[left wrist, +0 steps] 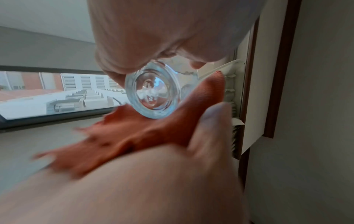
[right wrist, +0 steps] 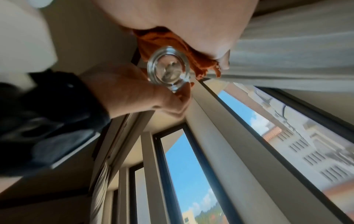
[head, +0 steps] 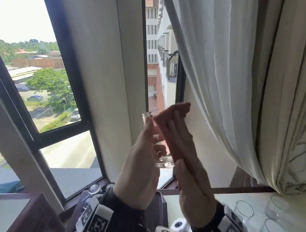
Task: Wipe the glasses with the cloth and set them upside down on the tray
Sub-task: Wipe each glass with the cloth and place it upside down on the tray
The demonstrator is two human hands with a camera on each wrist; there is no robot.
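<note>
One clear glass is held raised in front of the window, between both hands. The left hand grips the glass from its left side, with the fingers curled round the wall and the thumb extended up toward the rim. The thick base of the glass faces the wrists; in the left wrist view the base appears as a round disc directly below the left fingers.

The right hand is flat, its fingers straight and pressed together. It holds the orange cloth against the right side of the glass. The cloth lies between the right palm and the glass wall, and its upper edge projects past the right fingertips. In the right wrist view the cloth is bunched under the palm, touching the glass.

Below the left wrist stands a dark tray, only partly visible. Round glass bases show just beyond and to the left of the left wrist; whether they rest on the tray cannot be determined. Below and to the right of the right wrist, three further glasses stand on a pale surface.

Beyond both hands is a dark-framed window with a pale wall section dividing its panes. To the right of the right hand hangs a white curtain. Buildings and trees are visible outside.
</note>
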